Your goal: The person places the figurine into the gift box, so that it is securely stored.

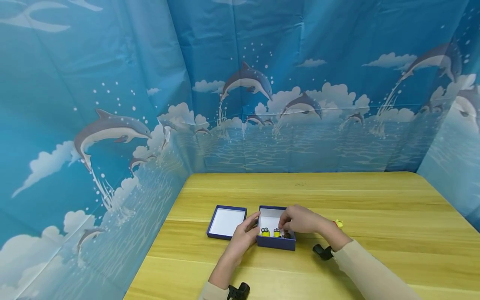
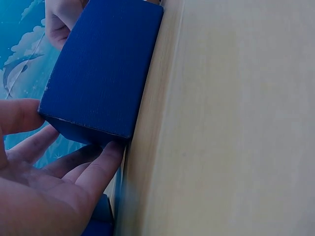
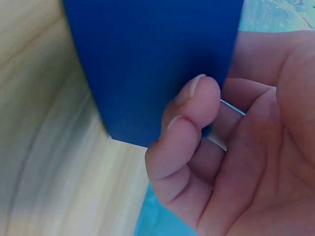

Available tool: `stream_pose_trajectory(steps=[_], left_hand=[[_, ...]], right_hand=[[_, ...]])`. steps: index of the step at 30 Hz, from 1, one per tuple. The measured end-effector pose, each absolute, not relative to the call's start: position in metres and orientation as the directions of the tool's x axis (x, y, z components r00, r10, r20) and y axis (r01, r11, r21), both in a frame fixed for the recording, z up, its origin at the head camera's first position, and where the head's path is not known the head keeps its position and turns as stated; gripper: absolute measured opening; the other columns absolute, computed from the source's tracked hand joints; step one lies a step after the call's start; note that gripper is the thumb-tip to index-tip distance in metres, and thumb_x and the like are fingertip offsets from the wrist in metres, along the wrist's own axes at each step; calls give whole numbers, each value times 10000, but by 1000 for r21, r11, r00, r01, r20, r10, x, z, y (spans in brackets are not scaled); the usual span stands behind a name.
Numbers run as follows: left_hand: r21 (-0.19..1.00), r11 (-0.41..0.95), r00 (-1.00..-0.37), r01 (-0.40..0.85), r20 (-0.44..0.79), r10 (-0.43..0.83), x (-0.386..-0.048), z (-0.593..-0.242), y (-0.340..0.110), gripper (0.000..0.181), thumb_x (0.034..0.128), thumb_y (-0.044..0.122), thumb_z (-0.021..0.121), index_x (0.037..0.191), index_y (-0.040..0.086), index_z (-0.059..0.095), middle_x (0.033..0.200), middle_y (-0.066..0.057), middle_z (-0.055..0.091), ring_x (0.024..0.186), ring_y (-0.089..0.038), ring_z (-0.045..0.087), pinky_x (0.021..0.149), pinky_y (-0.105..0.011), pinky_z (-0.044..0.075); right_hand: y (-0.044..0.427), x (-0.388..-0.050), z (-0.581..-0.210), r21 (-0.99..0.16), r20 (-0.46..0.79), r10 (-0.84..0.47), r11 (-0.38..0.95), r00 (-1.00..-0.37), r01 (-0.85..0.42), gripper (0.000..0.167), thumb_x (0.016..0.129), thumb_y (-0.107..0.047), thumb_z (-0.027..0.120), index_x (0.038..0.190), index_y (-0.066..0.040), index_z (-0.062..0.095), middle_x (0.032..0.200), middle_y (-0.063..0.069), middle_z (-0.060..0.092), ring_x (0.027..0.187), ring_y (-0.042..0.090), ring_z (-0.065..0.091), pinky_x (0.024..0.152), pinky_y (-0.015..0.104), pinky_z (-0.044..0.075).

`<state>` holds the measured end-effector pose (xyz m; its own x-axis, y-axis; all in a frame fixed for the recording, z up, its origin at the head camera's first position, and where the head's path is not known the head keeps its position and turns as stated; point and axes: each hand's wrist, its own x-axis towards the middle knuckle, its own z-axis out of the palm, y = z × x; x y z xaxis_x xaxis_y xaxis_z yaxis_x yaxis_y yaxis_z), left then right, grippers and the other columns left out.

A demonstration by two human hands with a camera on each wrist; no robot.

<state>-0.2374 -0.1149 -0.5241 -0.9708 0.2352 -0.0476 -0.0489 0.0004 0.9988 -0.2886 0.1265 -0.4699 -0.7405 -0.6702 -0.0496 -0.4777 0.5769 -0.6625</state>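
Observation:
A blue open box [image 1: 276,243] with a white inside stands on the table. Two small yellow toy figures with big eyes lie in it: one figure [image 1: 265,232] at the left, another figure [image 1: 276,233] near the middle. Small dark and pinkish pieces show at the front right corner, too small to tell. Against the box's left side rest the fingers of my left hand [image 1: 243,239], its thumb touching the rim. My right hand [image 1: 300,219] reaches over the right wall, thumb and forefinger inside. Other fingers curl outside that wall in the right wrist view. Whether it pinches anything is hidden.
Left of the box lies a shallow blue lid [image 1: 226,223], white side up. A small red and yellow object [image 1: 338,223] is partly hidden behind my right forearm. The wooden table [image 1: 375,208] meets a dolphin-printed curtain [image 1: 318,141] at the back and left.

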Motion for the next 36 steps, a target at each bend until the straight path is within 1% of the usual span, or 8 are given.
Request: stream_pose_trajectory(steps=[5, 8, 15, 16, 20, 23, 30, 36], left_hand=[[999, 2, -970, -48, -47, 237, -237, -525, -114, 503, 1024, 131, 529, 1517, 220, 478, 1540, -154, 423, 1396, -338, 411, 1093, -543, 399], [999, 3, -971, -43, -43, 234, -237, -526, -114, 503, 1019, 140, 544, 1511, 223, 486, 1532, -157, 431, 1379, -337, 431, 1075, -524, 427], [999, 16, -973, -29, -31, 230, -237, -526, -114, 504, 1016, 132, 547, 1505, 236, 491, 1518, -134, 452, 1372, -318, 441, 1062, -466, 457], [1000, 17, -972, -23, -27, 232, -238, -526, -114, 504, 1017, 127, 542, 1507, 234, 488, 1520, -134, 450, 1376, -320, 437, 1066, -467, 452], [1000, 17, -971, -11, -15, 241, -238, -524, -115, 508, 1020, 109, 529, 1514, 215, 479, 1525, -135, 445, 1389, -337, 416, 1082, -483, 433], [1000, 14, -971, -7, -10, 240, -239, -524, -115, 512, 1018, 100, 526, 1518, 193, 473, 1525, -142, 444, 1394, -349, 409, 1080, -482, 435], [1000, 2, -975, 1, 0, 223, -237, -525, -114, 521, 1000, 86, 549, 1510, 174, 484, 1523, -135, 452, 1395, -356, 410, 1095, -509, 410], [1000, 5, -975, 15, 13, 221, -235, -525, -113, 531, 993, 81, 554, 1512, 165, 478, 1532, -128, 441, 1394, -352, 415, 1091, -486, 421]], right_hand=[[132, -287, -460, -654, -56, -633, 607, -772, -451, 201, 992, -42, 582, 1040, -101, 768, 1016, 8, 718, 865, 180, 646, 722, 388, 547], [138, -285, -452, -651, -30, -627, 604, -779, -461, 192, 1005, -70, 589, 1083, -98, 762, 1065, 15, 720, 919, 176, 664, 773, 394, 566], [152, -283, -442, -662, 40, -614, 574, -788, -481, 182, 1008, -95, 602, 1098, -92, 760, 1107, 45, 720, 901, 229, 675, 704, 332, 561], [154, -283, -441, -665, 47, -608, 574, -793, -479, 181, 1008, -103, 605, 1100, -95, 761, 1112, 45, 719, 917, 229, 672, 698, 325, 561], [161, -279, -438, -685, 56, -582, 569, -812, -455, 191, 1012, -116, 602, 1128, -87, 750, 1132, 52, 710, 848, 230, 676, 674, 329, 556], [167, -277, -436, -685, 57, -563, 579, -824, -443, 195, 1014, -119, 599, 1138, -97, 748, 1137, 36, 706, 836, 201, 671, 682, 316, 556], [182, -273, -432, -669, 101, -570, 568, -815, -480, 199, 1011, -102, 601, 1148, -100, 746, 1139, 65, 711, 895, 234, 670, 694, 295, 559], [196, -266, -429, -658, 126, -557, 573, -821, -489, 196, 1010, -107, 606, 1129, -178, 746, 1110, -23, 710, 956, 239, 668, 750, 310, 561]])
